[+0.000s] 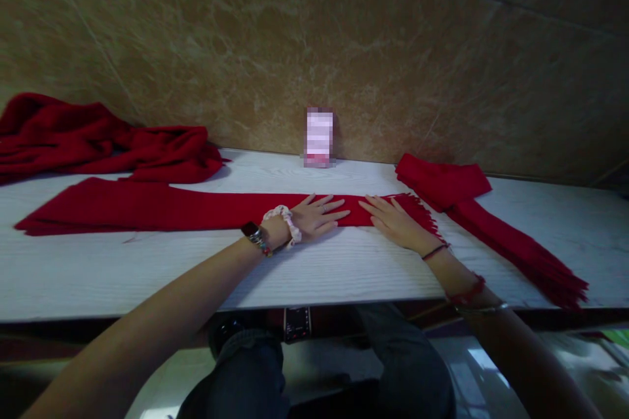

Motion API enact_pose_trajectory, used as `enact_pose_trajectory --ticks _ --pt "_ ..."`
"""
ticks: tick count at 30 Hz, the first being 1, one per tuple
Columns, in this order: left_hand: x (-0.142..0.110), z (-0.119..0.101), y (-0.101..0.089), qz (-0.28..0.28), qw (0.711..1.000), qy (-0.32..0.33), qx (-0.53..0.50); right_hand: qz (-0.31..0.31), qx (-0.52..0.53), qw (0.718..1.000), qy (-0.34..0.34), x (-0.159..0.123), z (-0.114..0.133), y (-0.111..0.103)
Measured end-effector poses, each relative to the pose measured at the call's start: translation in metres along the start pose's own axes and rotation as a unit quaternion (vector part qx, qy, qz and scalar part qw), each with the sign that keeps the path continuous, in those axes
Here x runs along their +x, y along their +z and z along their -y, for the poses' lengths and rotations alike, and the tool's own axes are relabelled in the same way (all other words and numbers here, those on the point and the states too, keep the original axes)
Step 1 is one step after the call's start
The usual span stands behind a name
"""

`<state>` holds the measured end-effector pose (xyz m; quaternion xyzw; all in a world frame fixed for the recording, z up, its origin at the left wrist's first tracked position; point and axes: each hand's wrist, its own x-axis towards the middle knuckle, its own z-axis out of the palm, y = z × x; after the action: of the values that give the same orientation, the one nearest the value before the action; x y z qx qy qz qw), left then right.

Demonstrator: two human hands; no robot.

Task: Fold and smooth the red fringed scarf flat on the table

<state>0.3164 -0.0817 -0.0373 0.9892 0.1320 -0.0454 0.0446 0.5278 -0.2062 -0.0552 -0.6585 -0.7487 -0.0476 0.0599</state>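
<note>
A red scarf (211,211) lies stretched in a long folded strip across the white table, its fringed end to the right. My left hand (317,216) rests flat on the strip, fingers spread and pointing right. Close to the fringe, my right hand (396,221) presses flat on the same scarf, with its fingers pointing left. A short stretch of red cloth shows between the two hands. Neither hand grips anything.
A second red scarf (511,242), folded and fringed, lies at the right. Crumpled red cloth (98,144) is heaped at the back left. An upright phone-like object (319,137), blurred out, leans on the brown marbled wall (246,46). The white table's (196,275) front edge runs before my knees.
</note>
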Motion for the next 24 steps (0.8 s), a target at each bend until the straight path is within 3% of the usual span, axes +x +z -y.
enact_pose_trajectory --ticks 4,8,12,14,17,21,24 --pt "-0.017 0.021 0.006 -0.013 1.000 -0.023 0.004 0.011 -0.001 0.998 0.057 -0.007 -0.016 0.001" --pt "-0.051 0.048 0.012 -0.041 0.996 -0.067 0.035 0.011 -0.001 0.995 0.100 -0.011 -0.034 0.004" --pt "-0.079 0.061 0.013 -0.055 0.989 -0.126 0.056 -0.041 -0.032 0.992 0.116 -0.004 -0.037 0.005" --pt "-0.083 0.061 0.013 -0.056 0.986 -0.142 0.060 -0.083 -0.061 0.981 0.163 0.009 -0.023 0.000" --pt "-0.081 0.057 0.011 -0.052 0.985 -0.153 0.055 -0.104 -0.065 0.970 0.208 0.042 0.022 -0.011" --pt "-0.082 0.056 0.009 -0.045 0.983 -0.175 0.041 -0.075 -0.006 0.995 0.066 0.088 0.095 -0.011" --pt "-0.086 0.061 0.008 -0.042 0.980 -0.192 0.027 -0.030 0.026 0.999 -0.010 0.101 0.127 0.002"
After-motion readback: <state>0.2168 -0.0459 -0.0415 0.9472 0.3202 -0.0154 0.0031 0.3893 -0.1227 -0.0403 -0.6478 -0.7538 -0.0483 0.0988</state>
